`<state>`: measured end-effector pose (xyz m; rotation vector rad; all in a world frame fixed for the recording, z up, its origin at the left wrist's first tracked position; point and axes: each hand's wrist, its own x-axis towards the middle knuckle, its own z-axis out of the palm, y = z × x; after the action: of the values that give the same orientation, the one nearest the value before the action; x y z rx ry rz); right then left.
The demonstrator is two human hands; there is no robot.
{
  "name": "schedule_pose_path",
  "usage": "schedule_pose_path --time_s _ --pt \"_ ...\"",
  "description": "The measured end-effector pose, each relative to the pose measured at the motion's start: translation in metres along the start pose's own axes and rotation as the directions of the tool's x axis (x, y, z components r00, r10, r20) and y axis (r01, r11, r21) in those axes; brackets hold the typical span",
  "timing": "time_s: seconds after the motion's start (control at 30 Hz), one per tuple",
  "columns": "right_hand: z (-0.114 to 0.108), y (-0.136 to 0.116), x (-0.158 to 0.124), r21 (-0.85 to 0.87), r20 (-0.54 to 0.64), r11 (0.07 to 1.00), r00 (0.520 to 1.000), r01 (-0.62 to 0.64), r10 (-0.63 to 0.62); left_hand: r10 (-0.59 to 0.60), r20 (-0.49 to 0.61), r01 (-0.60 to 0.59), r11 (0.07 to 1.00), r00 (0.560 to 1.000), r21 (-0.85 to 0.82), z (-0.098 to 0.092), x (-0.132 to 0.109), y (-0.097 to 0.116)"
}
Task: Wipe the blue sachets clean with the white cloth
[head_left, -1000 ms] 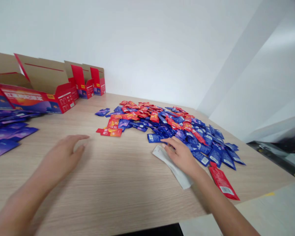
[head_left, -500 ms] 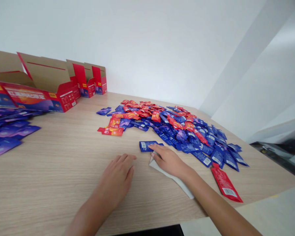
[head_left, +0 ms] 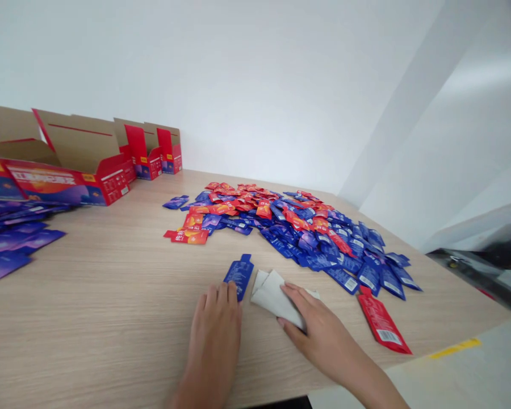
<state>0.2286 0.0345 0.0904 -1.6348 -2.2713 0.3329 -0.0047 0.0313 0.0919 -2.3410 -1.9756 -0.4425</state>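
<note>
Biggest of all, the white wall backs the whole scene, and up against it runs the wood-grain tabletop. Across the right half sprawls a heap of spouted pouches, blue mixed with red-orange, overlapping every which way; they look tipped out loose rather than laid in order, within the right arm's reach. Over at the far left stand the printed cardboard cartons, flaps up and mouths open, apparently set back there to leave the near table free for handwork. In front of them lies a batch of blue-purple pouches, tidier, many facing much the same way, seemingly kept apart from the jumble on purpose.

Now the hands! The right hand is closed around a folded whitish cloth, fingers over the top and thumb at the near edge, a grip that should keep the bundle firm. The left hand is palm down, fingers together, fingertips over the lower end of a single blue pouch; pinching or merely pressing, I cannot tell, but it would steady the thing either way. Off to the right, a red pouch lies by itself near the table edge. And that single blue pouch? Flat on the wood, spout pointing away, just left of the cloth.
</note>
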Motion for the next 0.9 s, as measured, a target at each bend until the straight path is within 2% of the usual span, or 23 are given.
schedule_pose_path --time_s 0.1,0.27,0.33,0.43,0.5,0.57,0.67,0.73,0.8,0.9 --pt "-0.003 0.005 -0.007 0.033 -0.041 0.999 0.999 -0.006 0.008 -0.043 -0.004 0.043 0.999 0.999 0.010 -0.005 -0.006 0.005" --pt "-0.015 0.011 -0.011 0.237 -0.132 0.968 0.985 -0.080 0.113 -0.092 0.025 0.093 0.992 0.995 -0.080 -0.007 -0.002 0.002" --pt "-0.016 0.015 -0.013 0.312 -0.181 0.941 0.965 -0.128 0.191 -0.081 0.057 0.088 0.988 0.995 -0.126 -0.009 -0.001 0.000" --pt "-0.011 0.022 -0.014 0.404 -0.266 0.893 0.908 -0.199 0.323 -0.049 0.118 0.070 0.981 0.992 -0.181 -0.011 -0.002 -0.001" --pt "-0.006 0.025 -0.014 0.444 -0.312 0.866 0.867 -0.229 0.389 -0.003 0.143 0.035 0.975 0.990 -0.219 -0.009 -0.002 0.002" --pt "-0.002 0.026 -0.015 0.465 -0.334 0.850 0.840 -0.247 0.427 0.092 0.123 -0.058 0.966 0.988 -0.254 -0.002 -0.002 0.007" --pt "0.000 0.025 -0.015 0.489 -0.337 0.836 0.830 -0.250 0.445 0.297 -0.022 -0.294 0.927 0.955 -0.234 0.016 -0.001 0.015" --pt "-0.001 0.025 -0.015 0.498 -0.337 0.831 0.828 -0.247 0.448 0.383 -0.091 -0.393 0.903 0.919 -0.174 0.028 -0.004 0.019" --pt "-0.002 0.026 -0.016 0.508 -0.332 0.826 0.830 -0.243 0.449 0.404 -0.073 -0.411 0.902 0.912 -0.134 0.035 -0.007 0.020" --pt "-0.001 0.027 -0.016 0.523 -0.329 0.820 0.832 -0.234 0.447 0.356 -0.008 -0.354 0.925 0.934 -0.137 0.033 -0.010 0.021"
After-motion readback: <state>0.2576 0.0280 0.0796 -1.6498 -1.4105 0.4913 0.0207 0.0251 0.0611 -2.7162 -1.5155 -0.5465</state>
